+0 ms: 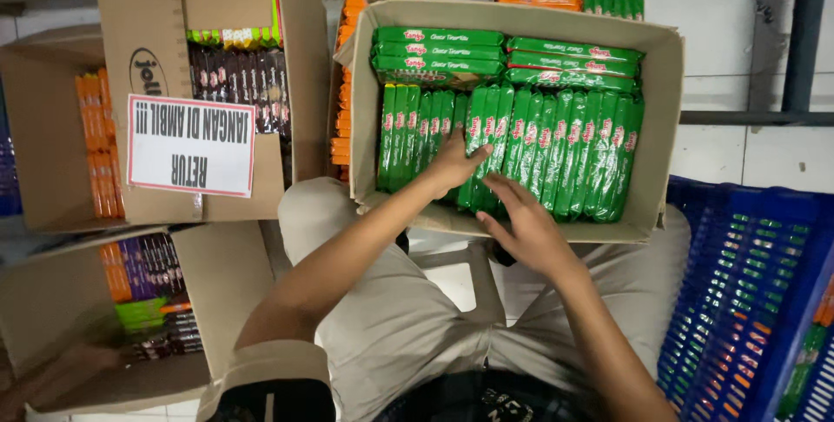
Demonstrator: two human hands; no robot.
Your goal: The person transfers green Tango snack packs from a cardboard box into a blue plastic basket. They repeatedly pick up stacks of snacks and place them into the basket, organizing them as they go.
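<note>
Both hands were in the box [660, 127], on the upright row of green packs [556, 148].

L hand [453, 164]: fingers curled together over pack tops at mid row, looked like pinching 1 or 2 packs, but grip not confirmed; fingertips were hidden between the packs.

R hand [526, 227]: fingers slightly apart, laid flat on the pack ends just below the L fingers, thumb toward the box's near wall. Pressing, not clamped.

Flat-stacked green packs [439, 56] sat beyond the fingertips, at the far wall.

Handling, my read: packs are light, thin foil wrap, slippery, contents prob. brittle wafers/biscuits, so no squeeze across the middle. Row was packed tight, so best to pinch at the top end edge, or take several at once by the long sides.

Blue crate [738, 300] sat to the right of the R wrist.
</note>
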